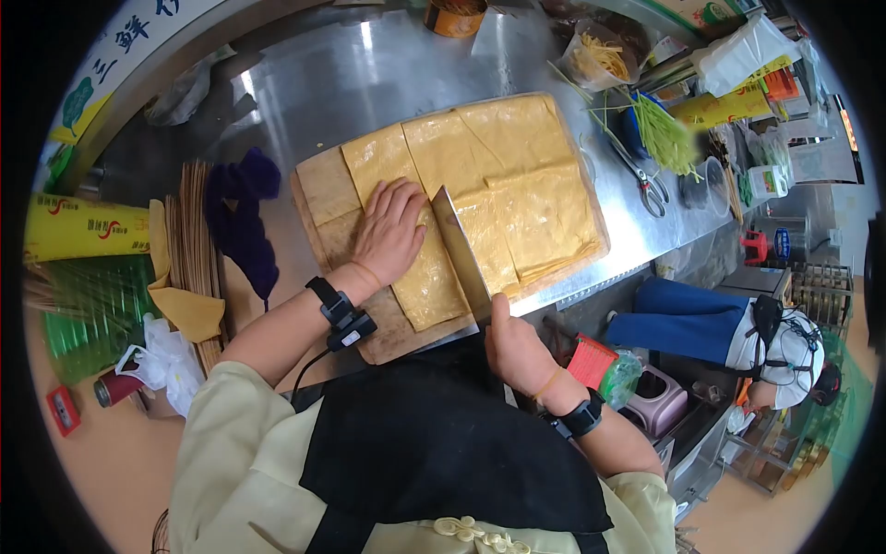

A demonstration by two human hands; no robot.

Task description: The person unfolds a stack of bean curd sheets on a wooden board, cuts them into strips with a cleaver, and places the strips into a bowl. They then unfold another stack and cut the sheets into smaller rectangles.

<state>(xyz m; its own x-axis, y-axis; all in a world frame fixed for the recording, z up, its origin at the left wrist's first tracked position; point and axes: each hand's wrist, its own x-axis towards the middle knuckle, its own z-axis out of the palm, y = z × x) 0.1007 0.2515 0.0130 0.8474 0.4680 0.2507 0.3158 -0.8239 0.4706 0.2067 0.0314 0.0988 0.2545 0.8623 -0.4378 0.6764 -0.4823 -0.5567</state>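
Stacked yellow tofu skin sheets [535,138] lie across a wooden cutting board [318,198]. My right hand [521,355] is closed around the handle of a cleaver [464,254], whose blade stands on edge in the sheets. A strip of tofu skin [429,286] lies left of the blade, and the wider part of the stack lies to its right. My left hand [392,231] rests flat on the strip, fingers stretched out, a little left of the blade. The blade's lower edge is hidden against the sheets.
Scissors [646,180] and shredded greens [663,134] lie right of the board. A purple cloth [242,222] and bundled sticks [192,240] are on the left. At the top stands a round tin [455,17]. Another person [729,337] is at the far right.
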